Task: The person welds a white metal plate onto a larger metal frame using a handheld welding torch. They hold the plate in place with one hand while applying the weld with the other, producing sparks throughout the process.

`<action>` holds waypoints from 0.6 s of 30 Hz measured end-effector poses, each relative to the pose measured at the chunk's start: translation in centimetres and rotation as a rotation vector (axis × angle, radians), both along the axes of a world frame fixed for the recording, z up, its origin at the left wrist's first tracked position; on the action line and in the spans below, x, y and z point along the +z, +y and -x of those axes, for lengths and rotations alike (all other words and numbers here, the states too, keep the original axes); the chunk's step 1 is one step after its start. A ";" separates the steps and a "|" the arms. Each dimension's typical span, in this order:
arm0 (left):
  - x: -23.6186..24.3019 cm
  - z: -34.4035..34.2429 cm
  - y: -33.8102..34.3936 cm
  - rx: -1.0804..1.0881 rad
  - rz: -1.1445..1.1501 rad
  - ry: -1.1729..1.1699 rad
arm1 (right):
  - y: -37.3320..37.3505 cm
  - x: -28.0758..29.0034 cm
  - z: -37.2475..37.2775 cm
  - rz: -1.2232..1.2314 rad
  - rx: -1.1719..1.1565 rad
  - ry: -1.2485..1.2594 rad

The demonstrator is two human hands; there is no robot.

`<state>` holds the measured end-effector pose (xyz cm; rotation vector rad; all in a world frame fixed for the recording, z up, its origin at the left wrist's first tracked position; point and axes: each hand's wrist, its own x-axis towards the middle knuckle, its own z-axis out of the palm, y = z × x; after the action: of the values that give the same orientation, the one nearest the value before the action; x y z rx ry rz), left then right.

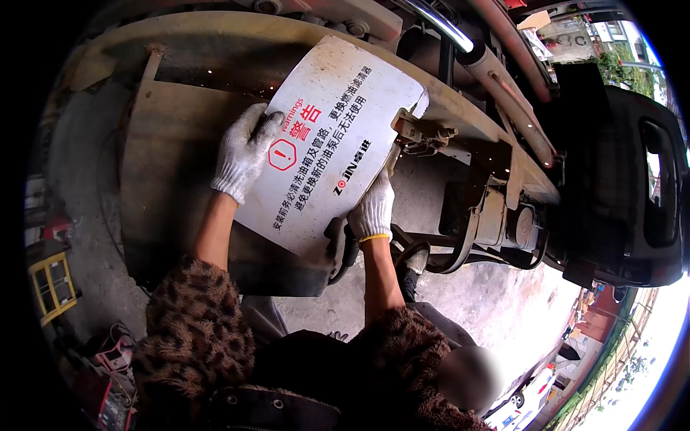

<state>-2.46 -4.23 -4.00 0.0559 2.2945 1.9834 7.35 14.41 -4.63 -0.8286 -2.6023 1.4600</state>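
Note:
A large white printed sheet (345,86) with black lettering and a red warning mark lies tilted in front of me, one notch cut into its right side. My left hand (246,147), in a white knit glove, is closed at the sheet's left edge, with fingers curled. On the lower right edge, my right hand (374,208), gloved in white with a yellow cuff band, grips the sheet; some of its fingers are hidden. Beside the notch, a small dirty metal fitting (424,136) sticks out. Under the sheet is a flat brown metal panel (169,172).
A curved yellowish metal beam (215,27) runs behind the sheet. Beyond it lies a hydraulic cylinder (507,90). A looped black hose (438,267) hangs on the right, near a dark vehicle cab (640,179). A yellow frame (52,287) stands at far left.

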 end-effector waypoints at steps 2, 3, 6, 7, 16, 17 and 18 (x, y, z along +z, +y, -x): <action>0.1 0.2 0.1 -0.010 0.001 -0.002 | 0.1 0.2 0.1 -0.062 0.024 -0.026; -0.1 0.4 0.1 -0.011 0.014 -0.001 | 0.1 0.3 0.0 -0.090 0.039 -0.016; 0.0 1.0 -0.2 -0.040 0.054 0.012 | 0.0 0.1 0.1 -0.152 0.068 0.021; 0.3 1.0 -0.1 -0.045 0.062 0.000 | -0.1 0.2 0.1 -0.131 0.057 0.025; 0.5 1.3 0.4 -0.054 0.087 0.011 | 0.3 -0.3 -0.1 -0.141 0.063 0.027; 0.5 1.3 0.3 -0.054 0.090 0.011 | 0.2 -0.1 0.0 -0.142 0.067 0.032; 0.5 1.3 0.3 -0.053 0.084 0.014 | 0.1 0.2 0.0 -0.142 0.071 0.036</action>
<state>-3.80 -3.94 -3.45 0.1229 2.3567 1.8647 7.33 14.50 -4.46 -0.6947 -2.6971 1.2737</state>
